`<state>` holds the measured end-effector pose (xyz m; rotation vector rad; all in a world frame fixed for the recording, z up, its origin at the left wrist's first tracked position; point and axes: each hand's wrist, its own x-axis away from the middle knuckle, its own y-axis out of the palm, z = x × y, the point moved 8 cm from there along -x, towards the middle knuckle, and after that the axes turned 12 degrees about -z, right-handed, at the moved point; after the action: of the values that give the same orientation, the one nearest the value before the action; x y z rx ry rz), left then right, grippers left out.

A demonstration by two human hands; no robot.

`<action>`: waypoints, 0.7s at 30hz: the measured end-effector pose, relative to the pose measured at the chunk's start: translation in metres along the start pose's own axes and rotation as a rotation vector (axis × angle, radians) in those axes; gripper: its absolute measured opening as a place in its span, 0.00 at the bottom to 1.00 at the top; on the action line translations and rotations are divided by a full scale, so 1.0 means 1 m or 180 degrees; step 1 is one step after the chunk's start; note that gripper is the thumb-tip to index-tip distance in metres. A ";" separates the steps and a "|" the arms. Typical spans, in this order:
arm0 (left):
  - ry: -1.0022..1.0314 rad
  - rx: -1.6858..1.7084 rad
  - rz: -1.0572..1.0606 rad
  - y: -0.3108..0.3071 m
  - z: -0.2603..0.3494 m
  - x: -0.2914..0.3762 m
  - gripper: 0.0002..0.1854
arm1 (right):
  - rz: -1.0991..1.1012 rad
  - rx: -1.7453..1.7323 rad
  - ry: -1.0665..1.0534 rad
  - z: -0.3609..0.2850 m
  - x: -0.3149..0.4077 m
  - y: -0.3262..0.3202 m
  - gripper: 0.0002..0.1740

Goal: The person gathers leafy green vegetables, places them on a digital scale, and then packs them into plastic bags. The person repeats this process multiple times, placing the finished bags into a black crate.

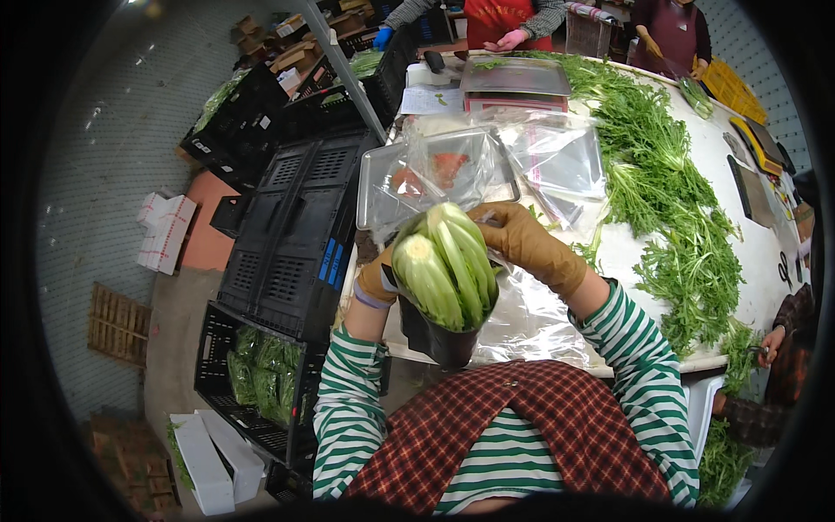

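Observation:
A bundle of leafy greens (447,267) stands with its pale cut stem ends up, close in front of me. Its lower part sits inside a dark, open-topped holder (453,349), which hides the leaves. My left hand (375,277), in a brown glove, is against the bundle's left side, its fingers largely hidden behind the stems. At the upper right edge of the bundle, my right hand (531,245), also gloved in brown, has its fingers curled in. Just beyond lie clear plastic bags (554,153) and a metal tray (378,189) partly covered by plastic.
Loose frilly greens (685,261) spread along the right of the white table (757,241). A scale (515,78) stands at the back. Black crates (280,228) are stacked to my left; one lower crate (209,385) holds bagged greens. Scissors (785,269) lie far right. Co-workers stand around the table.

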<state>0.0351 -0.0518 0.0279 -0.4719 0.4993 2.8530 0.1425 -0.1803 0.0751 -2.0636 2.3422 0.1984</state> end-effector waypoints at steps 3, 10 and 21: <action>-0.0334 0.0219 0.0078 0.001 0.004 0.013 0.49 | 0.0435 0.0208 -0.0014 -0.012 0.003 -0.023 0.14; -0.0922 -0.1414 0.1208 -0.006 0.048 0.052 0.59 | 0.1493 0.5073 -0.1265 -0.082 0.017 -0.047 0.02; -0.1898 -0.3998 0.1152 0.050 0.046 0.010 0.67 | 0.0875 0.5210 -0.1477 -0.058 -0.004 0.023 0.03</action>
<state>0.0001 -0.0797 0.0800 0.3851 -1.4763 3.0375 0.1248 -0.1794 0.1352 -0.7365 1.4038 -0.8323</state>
